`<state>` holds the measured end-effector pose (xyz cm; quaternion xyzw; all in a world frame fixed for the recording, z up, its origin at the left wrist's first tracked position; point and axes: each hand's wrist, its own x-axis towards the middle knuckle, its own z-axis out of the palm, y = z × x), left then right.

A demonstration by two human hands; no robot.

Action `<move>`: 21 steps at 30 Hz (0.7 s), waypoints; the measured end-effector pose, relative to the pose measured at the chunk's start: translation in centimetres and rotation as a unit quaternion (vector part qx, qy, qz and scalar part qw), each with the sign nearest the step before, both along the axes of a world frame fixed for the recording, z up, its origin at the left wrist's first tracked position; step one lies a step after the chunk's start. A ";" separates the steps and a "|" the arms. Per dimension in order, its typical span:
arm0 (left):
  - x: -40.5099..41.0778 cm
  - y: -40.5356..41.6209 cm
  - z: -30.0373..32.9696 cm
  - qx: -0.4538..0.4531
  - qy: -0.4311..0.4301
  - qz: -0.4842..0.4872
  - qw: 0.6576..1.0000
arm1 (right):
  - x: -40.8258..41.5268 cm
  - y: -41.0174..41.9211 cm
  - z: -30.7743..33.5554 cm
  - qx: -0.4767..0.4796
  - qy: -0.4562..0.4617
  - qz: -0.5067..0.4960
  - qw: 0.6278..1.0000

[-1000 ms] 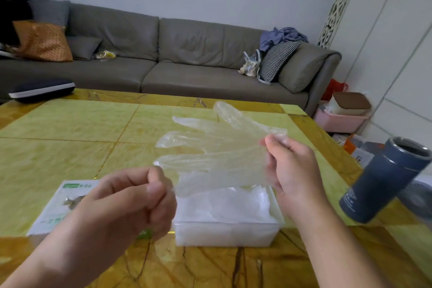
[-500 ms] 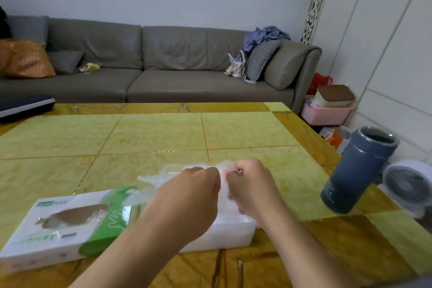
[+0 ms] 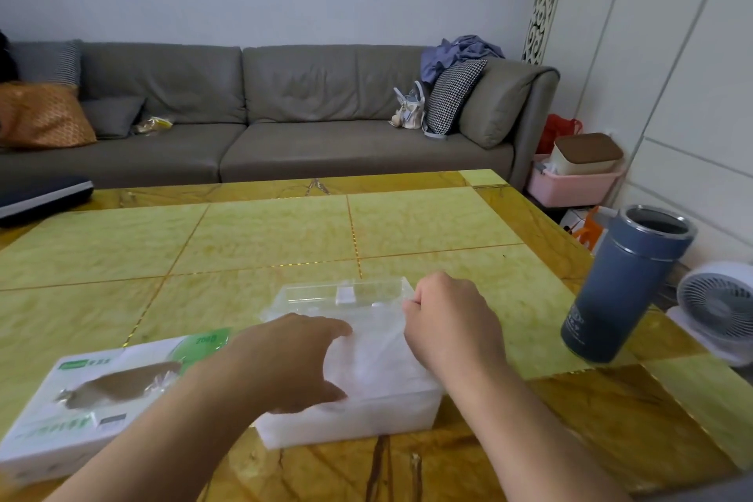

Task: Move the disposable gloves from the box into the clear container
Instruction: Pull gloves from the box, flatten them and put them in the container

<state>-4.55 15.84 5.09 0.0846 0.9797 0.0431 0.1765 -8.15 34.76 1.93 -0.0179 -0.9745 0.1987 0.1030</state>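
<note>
Since half a second ago both hands have dropped onto the clear container (image 3: 350, 416) and spread apart. The left hand (image 3: 291, 363) lies with fingers extended, pressing the gloves (image 3: 368, 359) down inside it. The right hand (image 3: 450, 322) is clenched at the container's far right corner, seemingly pinching a glove edge, though the film is too faint to tell. The box (image 3: 81, 399) lies just left on the table (image 3: 244, 240); a blue tumbler (image 3: 619, 285) stands at right.
</note>
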 end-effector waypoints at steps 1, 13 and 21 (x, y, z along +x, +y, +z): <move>-0.3 -0.1 -0.1 0.004 -0.006 0.000 1.000 | 0.1 0.0 0.1 0.022 0.000 -0.001 1.000; -1.8 0.0 -2.5 0.004 0.014 -0.009 1.000 | 3.4 -2.5 4.1 0.027 -0.015 0.185 0.982; -1.8 -0.7 -2.7 0.053 -0.007 0.001 0.999 | 2.7 -2.9 2.2 0.152 -0.146 0.176 0.961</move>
